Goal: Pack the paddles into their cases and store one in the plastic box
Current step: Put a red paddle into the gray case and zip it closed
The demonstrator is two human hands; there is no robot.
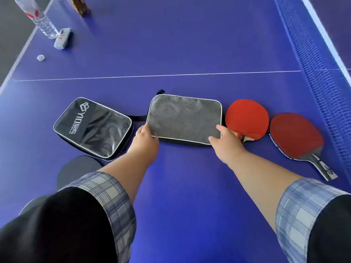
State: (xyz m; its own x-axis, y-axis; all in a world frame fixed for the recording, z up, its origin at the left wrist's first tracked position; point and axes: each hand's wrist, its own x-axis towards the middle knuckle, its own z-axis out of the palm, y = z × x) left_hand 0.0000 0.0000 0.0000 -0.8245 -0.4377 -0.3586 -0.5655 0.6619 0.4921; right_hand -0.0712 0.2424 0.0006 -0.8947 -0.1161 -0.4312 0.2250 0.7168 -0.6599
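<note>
A grey felt paddle case [183,117] lies flat at the middle of the blue table [190,196]. My left hand [145,138] grips its near left corner, and my right hand [227,142] holds its near right corner. To the left lies a black case with a clear window [93,128]. Right of the grey case rest two red paddles: the nearer one [247,118] touches my right hand, its handle partly hidden under it. The other [296,136] lies farther right, handle toward me. No plastic box is in view.
The blue net [321,59] runs along the right side. At the far left stand a water bottle [40,19], a small white block [61,41] and a white cap [40,57]. A dark round object [77,168] sits by my left sleeve.
</note>
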